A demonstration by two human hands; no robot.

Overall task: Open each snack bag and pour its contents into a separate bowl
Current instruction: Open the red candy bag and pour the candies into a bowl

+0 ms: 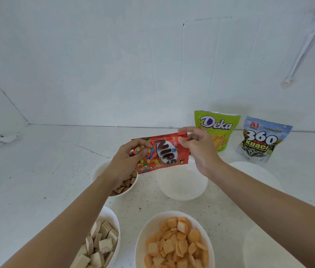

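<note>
Nips bag up, tear coming!

The left hand [133, 154] pinches the red Nips bag [159, 154] low while the right hand [195, 146] pinches its top corner, holding it above the empty bowl [181, 188], likely so the sweets drop straight in once it opens.

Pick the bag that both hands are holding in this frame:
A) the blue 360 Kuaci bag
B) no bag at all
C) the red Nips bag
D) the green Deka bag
C: the left hand and the right hand each pinch an end of the red Nips bag, while the green Deka bag and the blue Kuaci bag stand untouched behind.
</note>
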